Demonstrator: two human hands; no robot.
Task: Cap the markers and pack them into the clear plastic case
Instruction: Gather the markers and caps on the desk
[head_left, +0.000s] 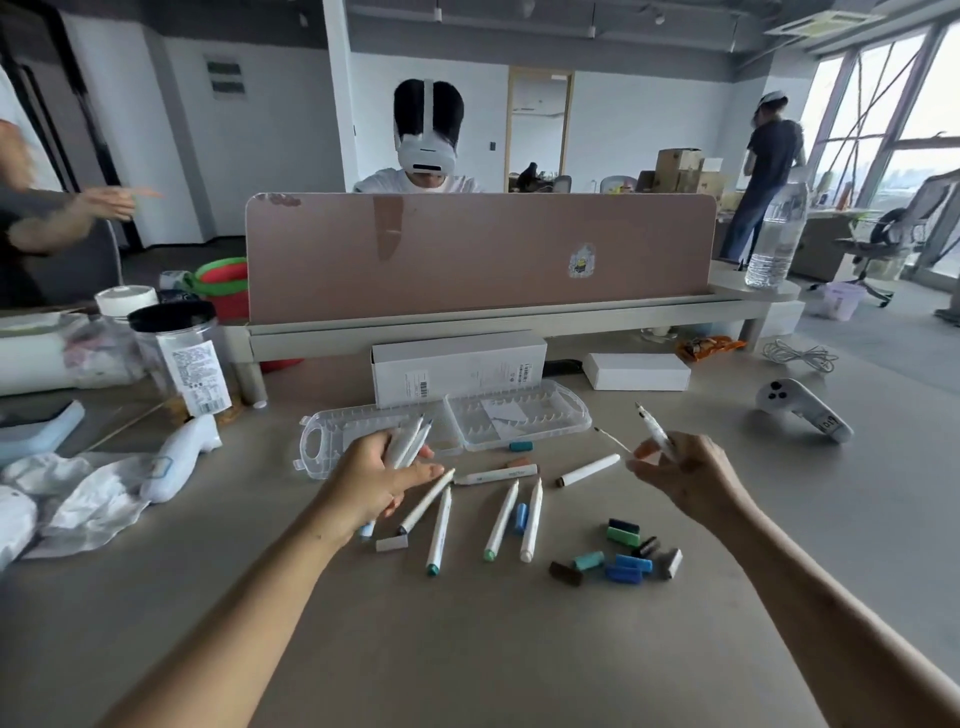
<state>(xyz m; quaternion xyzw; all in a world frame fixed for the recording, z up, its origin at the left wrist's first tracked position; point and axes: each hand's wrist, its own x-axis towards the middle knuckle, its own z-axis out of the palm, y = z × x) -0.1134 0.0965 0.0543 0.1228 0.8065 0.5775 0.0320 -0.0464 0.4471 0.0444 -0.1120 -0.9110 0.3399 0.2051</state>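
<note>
On the grey table (467, 649) right before me, several white loose markers (501, 519) lie scattered between my two hands, most with their narrow ends pointing away from me. My left hand (384, 478) has its fingers curled round a bundle of markers (408, 444), gripping them just above the table. My right hand (685, 473) pinches a single marker (655, 431), blurred, its tip slanting up and away from me; something orange shows at my fingertips, too blurred to name. The clear plastic case (337, 431) lies open and flat just beyond my left hand, both ribbed halves facing up, with a teal cap (520, 446) just beside its near edge. A blue cap (521, 518) lies between two of the loose markers, and a grey cap (392, 543) sits near my left wrist. A heap of loose caps (618, 556), blue, teal, green, black, grey and brown, lies close to my right forearm. Behind the case stands a long white box (457, 366), with a smaller white box (636, 371) to its right. A white controller (800, 408) rests farther right. At left are a jar with a black lid (176, 358) and crumpled plastic bags (78, 493). Beyond everything rises a pink desk divider (478, 254), and a person wearing a white headset (426, 140) sits behind it.
</note>
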